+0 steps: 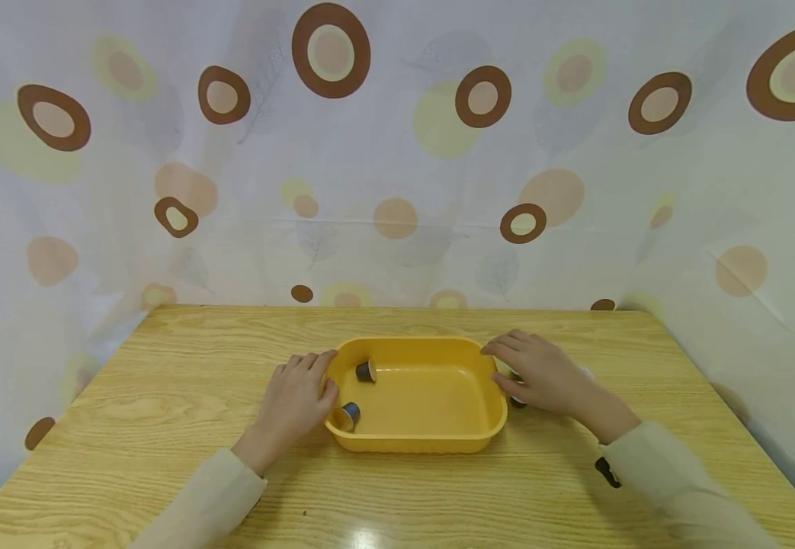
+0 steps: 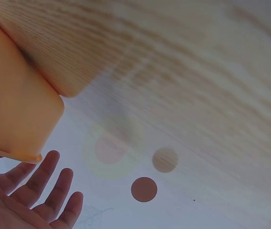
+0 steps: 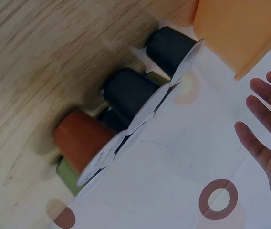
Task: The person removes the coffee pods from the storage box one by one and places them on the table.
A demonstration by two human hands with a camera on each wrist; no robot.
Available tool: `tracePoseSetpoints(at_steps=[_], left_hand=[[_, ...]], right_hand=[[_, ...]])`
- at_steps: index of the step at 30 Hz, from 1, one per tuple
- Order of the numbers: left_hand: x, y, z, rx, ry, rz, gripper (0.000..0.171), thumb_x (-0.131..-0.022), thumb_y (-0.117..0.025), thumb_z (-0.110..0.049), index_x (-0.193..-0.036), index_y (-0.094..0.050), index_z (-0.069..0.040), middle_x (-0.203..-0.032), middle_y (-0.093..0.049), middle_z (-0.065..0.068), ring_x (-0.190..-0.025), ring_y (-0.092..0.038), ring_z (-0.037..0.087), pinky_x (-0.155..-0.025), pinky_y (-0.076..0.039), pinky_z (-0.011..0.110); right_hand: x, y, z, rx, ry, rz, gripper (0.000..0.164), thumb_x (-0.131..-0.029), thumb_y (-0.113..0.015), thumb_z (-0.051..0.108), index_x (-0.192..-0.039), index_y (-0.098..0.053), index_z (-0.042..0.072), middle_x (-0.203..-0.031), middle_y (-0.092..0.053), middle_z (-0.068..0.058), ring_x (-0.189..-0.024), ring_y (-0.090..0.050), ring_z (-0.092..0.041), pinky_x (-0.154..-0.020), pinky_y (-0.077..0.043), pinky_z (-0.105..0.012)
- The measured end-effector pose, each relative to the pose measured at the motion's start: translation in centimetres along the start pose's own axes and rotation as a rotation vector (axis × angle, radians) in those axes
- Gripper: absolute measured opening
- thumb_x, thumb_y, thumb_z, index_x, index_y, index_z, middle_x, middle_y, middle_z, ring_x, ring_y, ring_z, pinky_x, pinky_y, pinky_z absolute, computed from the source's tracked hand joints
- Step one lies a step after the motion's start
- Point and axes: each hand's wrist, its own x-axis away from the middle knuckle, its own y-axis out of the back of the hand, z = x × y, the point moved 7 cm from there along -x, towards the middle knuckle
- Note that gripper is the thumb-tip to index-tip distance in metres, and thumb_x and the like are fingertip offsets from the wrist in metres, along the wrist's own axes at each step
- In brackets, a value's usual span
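Note:
A yellow plastic tray [image 1: 424, 444] sits on the wooden table between both hands. Inside it, at the left, are a dark coffee capsule [image 1: 366, 371] and a dark blue one [image 1: 351, 415]. My left hand [image 1: 296, 400] touches the tray's left rim, its fingers fairly straight in the left wrist view. At the right rim is my right hand [image 1: 541, 374], fingers spread and nothing held; whether it touches the rim I cannot tell. Partly hidden under it are several capsules: the right wrist view shows black [image 3: 130, 95], brown [image 3: 85, 143] and green [image 3: 68, 175] ones.
A small black object [image 1: 607, 472] lies on the table [image 1: 164, 404] beside the right sleeve, partly covered. A white cloth [image 1: 397, 152] with brown and yellow circles hangs behind the table and along its sides.

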Motion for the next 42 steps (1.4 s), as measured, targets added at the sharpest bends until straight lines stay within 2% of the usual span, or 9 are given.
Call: tracePoseSetpoints(at_steps=[12, 23, 31, 42], left_hand=[[0.0, 0.0, 0.0, 0.003, 0.001, -0.002, 0.039, -0.086, -0.052, -0.023, -0.124, -0.055, -0.014, -0.108, -0.064, 0.005, -0.098, -0.057, 0.027, -0.081, -0.047, 0.042], [0.1, 0.1, -0.1, 0.006, 0.006, 0.003, 0.039, -0.087, -0.053, -0.023, -0.124, -0.054, -0.014, -0.109, -0.064, 0.006, -0.098, -0.057, 0.027, -0.079, -0.047, 0.042], [0.0, 0.1, 0.0, 0.002, 0.003, 0.001, 0.039, -0.087, -0.053, -0.023, -0.124, -0.055, -0.013, -0.109, -0.064, 0.006, -0.098, -0.058, 0.027, -0.081, -0.047, 0.042], [0.0, 0.0, 0.0, 0.003, 0.003, -0.001, 0.039, -0.087, -0.052, -0.023, -0.124, -0.055, -0.014, -0.108, -0.064, 0.005, -0.098, -0.058, 0.027, -0.08, -0.047, 0.043]], right_hand=[[-1.6, -1.5, 1.5, -0.015, -0.005, 0.062, 0.035, -0.08, -0.067, 0.024, -0.111, -0.06, 0.009, -0.107, -0.063, -0.002, -0.1, -0.056, -0.02, -0.084, -0.048, -0.039], [-2.9, -3.1, 3.6, 0.004, 0.065, 0.103, 0.035, -0.081, -0.066, 0.026, -0.112, -0.059, 0.012, -0.108, -0.062, -0.001, -0.101, -0.056, -0.019, -0.08, -0.049, -0.039], [-4.1, -4.1, 5.1, 0.009, 0.095, 0.111, 0.035, -0.082, -0.065, 0.028, -0.112, -0.059, 0.013, -0.108, -0.062, 0.0, -0.102, -0.057, -0.019, -0.086, -0.048, -0.038], [-5.5, -5.0, 7.2, 0.013, 0.133, 0.152, 0.036, -0.084, -0.063, 0.031, -0.114, -0.059, 0.013, -0.109, -0.062, 0.001, -0.102, -0.057, -0.016, -0.085, -0.048, -0.035]])
